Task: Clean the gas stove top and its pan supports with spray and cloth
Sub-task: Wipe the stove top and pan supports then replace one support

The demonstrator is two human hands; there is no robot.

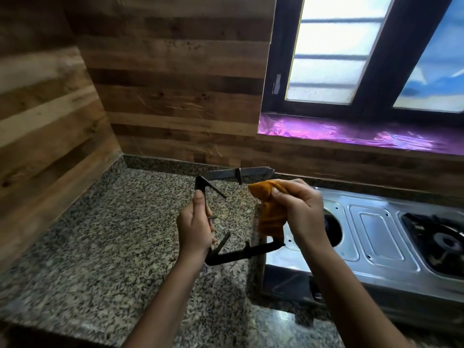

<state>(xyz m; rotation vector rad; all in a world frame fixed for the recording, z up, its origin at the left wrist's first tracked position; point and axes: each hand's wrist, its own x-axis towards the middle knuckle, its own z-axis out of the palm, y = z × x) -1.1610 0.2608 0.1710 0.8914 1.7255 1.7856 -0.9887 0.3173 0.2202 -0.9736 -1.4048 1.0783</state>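
Note:
A black square pan support (243, 252) is lifted off the stove and held in the air above the granite counter. My left hand (195, 227) grips its left bar. My right hand (298, 209) is closed on a bunched orange cloth (270, 212), which is pressed against the support's right side and hides that bar. The steel gas stove top (381, 229) lies to the right; its left burner well (332, 228) is bare and partly behind my right hand. The right burner (444, 241) still carries its dark pan support. No spray bottle is in view.
The speckled granite counter (113, 237) spreads to the left and front of the stove. Wood-plank walls (163, 96) close the corner at left and back. A window (351, 54) with a purple-lined sill (351, 133) sits above the stove.

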